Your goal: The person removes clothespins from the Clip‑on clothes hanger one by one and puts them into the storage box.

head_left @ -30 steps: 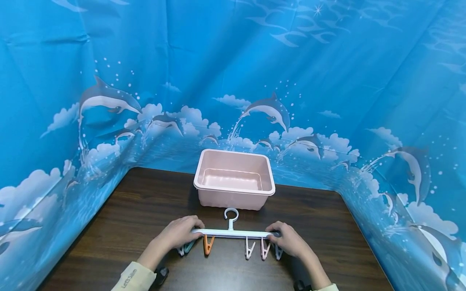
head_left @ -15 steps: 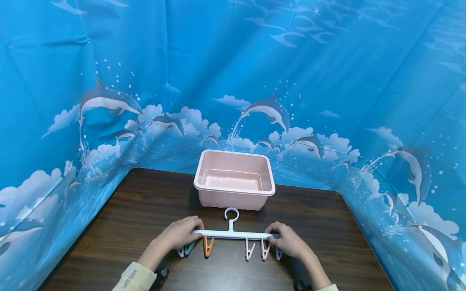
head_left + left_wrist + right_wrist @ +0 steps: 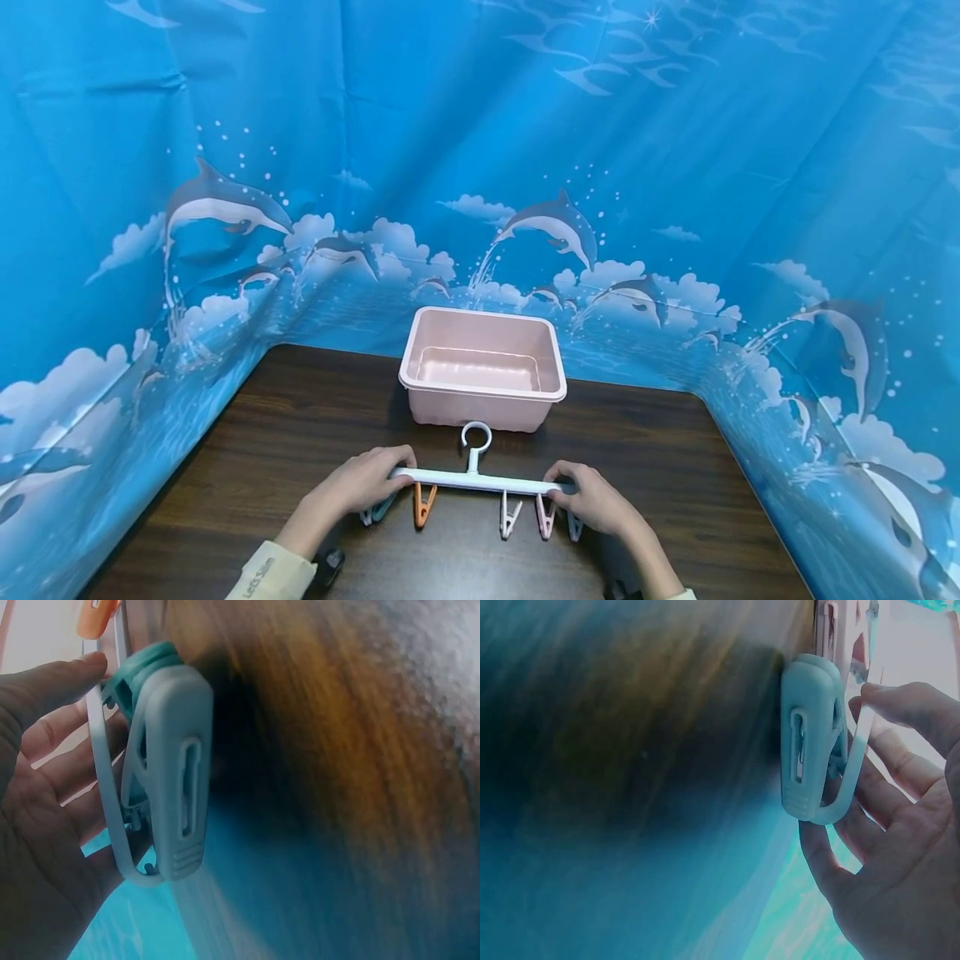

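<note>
Hanger, one, pale, with an open round hook at mid-bar (image 3: 472,480): held crosswise over the near half of the counter, just in front of the bin, hook pointing toward it. Whether any part rests on the counter cannot be told.

Left hand (image 3: 369,481): fingers bent, closed to the bar's thickness, pinching the left end; thumb on the near side, other fingers behind, somewhat spread in the left wrist view.

Right hand (image 3: 590,498): matching hold on the right end, thumb tip on the bar, remaining fingers bent and spaced apart behind it.

Clips, six, all on the bar. Beside the left hand: one grey-blue clip (image 3: 166,765), outermost, and one teal clip (image 3: 155,656), partly overlapped by it. Further in: one orange clip (image 3: 419,515), apart from both hands in the head view. Right half: one white clip (image 3: 506,530); one pink clip (image 3: 545,530), near the right thumb; one light blue clip (image 3: 814,701), outermost, by the right fingers.

Bin, one, pale pink, rectangular, upright (image 3: 480,408): on the far part of the counter.

Counter, dark wood grain (image 3: 300,425).

Curtain, blue, dolphin and cloud print (image 3: 420,125): behind and along both sides.

Sleeve, cream, lettered (image 3: 273,573): on the left forearm.
</note>
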The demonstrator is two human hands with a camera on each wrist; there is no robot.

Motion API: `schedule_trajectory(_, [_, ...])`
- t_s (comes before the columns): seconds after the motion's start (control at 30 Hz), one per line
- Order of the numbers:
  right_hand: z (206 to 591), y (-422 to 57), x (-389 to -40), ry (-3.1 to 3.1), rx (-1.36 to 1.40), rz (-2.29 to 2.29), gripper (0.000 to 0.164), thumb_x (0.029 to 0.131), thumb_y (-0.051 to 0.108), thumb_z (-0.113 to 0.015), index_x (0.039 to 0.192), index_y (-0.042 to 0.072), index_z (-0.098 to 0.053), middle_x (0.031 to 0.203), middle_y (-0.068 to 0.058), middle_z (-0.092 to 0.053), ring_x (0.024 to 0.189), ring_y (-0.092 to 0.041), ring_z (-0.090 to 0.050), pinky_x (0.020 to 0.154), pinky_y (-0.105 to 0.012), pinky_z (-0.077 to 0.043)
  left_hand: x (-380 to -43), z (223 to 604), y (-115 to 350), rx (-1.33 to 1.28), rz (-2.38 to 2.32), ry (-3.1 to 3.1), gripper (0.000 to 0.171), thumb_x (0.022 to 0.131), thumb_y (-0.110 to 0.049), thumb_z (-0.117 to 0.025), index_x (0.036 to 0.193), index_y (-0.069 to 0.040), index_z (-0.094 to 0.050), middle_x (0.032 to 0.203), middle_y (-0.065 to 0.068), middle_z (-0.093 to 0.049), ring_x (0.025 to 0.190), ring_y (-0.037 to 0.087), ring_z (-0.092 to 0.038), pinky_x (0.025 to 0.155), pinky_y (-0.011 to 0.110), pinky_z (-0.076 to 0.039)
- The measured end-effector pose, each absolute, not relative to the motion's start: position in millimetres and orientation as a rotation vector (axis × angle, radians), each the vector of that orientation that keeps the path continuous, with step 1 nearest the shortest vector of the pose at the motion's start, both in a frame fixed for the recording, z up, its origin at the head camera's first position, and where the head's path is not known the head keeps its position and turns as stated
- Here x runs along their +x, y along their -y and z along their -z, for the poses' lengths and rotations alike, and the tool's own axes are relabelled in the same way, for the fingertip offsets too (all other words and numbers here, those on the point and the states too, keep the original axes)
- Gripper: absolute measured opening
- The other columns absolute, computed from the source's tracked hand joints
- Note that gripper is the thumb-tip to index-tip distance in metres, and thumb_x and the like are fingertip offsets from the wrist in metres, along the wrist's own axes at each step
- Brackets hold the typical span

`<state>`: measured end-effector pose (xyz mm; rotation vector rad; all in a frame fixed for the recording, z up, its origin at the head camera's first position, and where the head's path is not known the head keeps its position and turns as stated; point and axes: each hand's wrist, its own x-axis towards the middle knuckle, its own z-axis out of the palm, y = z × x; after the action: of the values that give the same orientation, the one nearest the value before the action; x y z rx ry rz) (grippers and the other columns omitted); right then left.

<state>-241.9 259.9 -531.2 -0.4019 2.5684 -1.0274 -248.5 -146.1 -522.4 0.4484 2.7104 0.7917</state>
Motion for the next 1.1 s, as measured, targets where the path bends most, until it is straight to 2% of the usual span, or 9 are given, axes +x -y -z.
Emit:
schedule_trajectory(0.3, [529,-257,-237,-2.586,-0.427,1.060,0.011,0.104,0.020,-0.073,0.113,0.013,-0.073,0.094,0.000,-0.069,0.082,-0.019,-0.061,0.073,-0.037,-0.050,-247,522,152,0.459,-0.807,-2.735,0.009,0.105,-0.026,-0.072,0.099,-0.029,-0.066,0.093,-0.010,-0.064,0.083,0.013,-0.056,0.077,0.041,-0.049])
schedule_trajectory(0.57, [526,-256,-233,-2.615,-0.429,1.059,0.009,0.104,0.021,-0.073,0.112,0.017,-0.073,0.096,0.004,-0.070,0.084,-0.014,-0.062,0.075,-0.034,-0.051,-244,518,155,0.519,-0.820,-2.777,0.009,0.104,-0.029,-0.073,0.099,-0.030,-0.066,0.092,-0.013,-0.064,0.079,0.011,-0.056,0.073,0.036,-0.047])
schedule_trajectory(0.9, [522,-255,-227,-2.613,-0.444,1.100,0.007,0.105,0.021,-0.072,0.111,0.018,-0.072,0.102,0.002,-0.070,0.090,-0.018,-0.061,0.075,-0.034,-0.050,-239,510,156,0.561,-0.794,-2.847,0.009,0.104,-0.029,-0.074,0.101,-0.033,-0.067,0.093,-0.016,-0.064,0.079,0.007,-0.055,0.073,0.031,-0.046])
schedule_trajectory(1.1, [514,-252,-224,-2.639,-0.424,1.125,0.008,0.105,0.020,-0.072,0.113,0.017,-0.071,0.099,-0.001,-0.071,0.084,-0.017,-0.061,0.070,-0.031,-0.049,-240,507,158,0.590,-0.803,-2.882,0.009,0.103,-0.028,-0.075,0.103,-0.032,-0.068,0.094,-0.016,-0.065,0.079,0.006,-0.055,0.074,0.030,-0.049])
